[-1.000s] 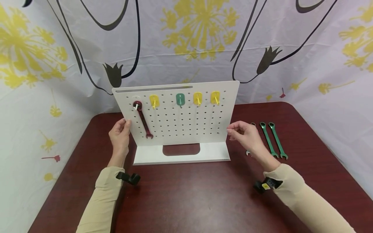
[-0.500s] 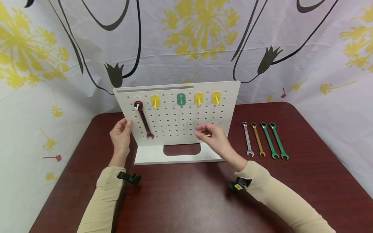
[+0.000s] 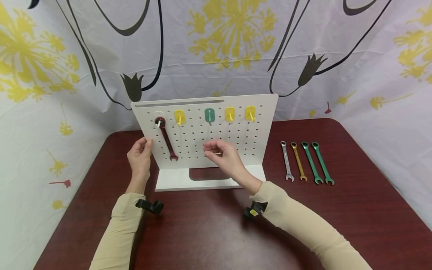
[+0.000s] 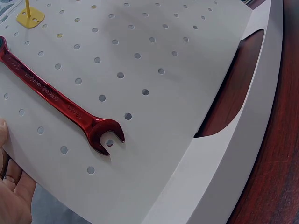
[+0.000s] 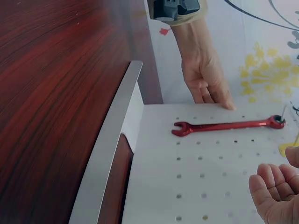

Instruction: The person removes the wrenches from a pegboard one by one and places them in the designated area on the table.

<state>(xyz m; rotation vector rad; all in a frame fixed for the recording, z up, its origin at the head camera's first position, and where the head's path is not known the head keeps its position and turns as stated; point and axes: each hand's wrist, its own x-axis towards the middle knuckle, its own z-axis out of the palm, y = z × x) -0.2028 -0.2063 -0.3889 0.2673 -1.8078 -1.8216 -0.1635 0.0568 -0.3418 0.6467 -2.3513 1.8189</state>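
Observation:
A white pegboard [image 3: 195, 137] stands upright on its base. My left hand [image 3: 140, 157] grips its left edge, thumb on the front and fingers behind. Near that edge a red combination wrench [image 3: 167, 139] hangs by its ring end on a white hook [image 3: 158, 123], open jaw down; the left wrist view shows the wrench [image 4: 49, 93] close up. My right hand [image 3: 225, 157], fingers loosely bent and holding nothing, is in front of the board's lower middle. In the right wrist view the right hand [image 5: 275, 191] is partly cut off.
Along the board's top row are a yellow hook [image 3: 180, 117], a green hook [image 3: 210, 115] and two more yellow hooks. Right of the board, silver [image 3: 287, 161], gold [image 3: 298, 161] and two green wrenches [image 3: 311, 161] lie side by side on the dark red table [image 3: 216, 232]. A patterned curtain [image 3: 209, 82] hangs behind.
My right hand has moved left from the board's right edge to its lower middle, uncovering the silver and gold wrenches. The left hand, board and red wrench have stayed put.

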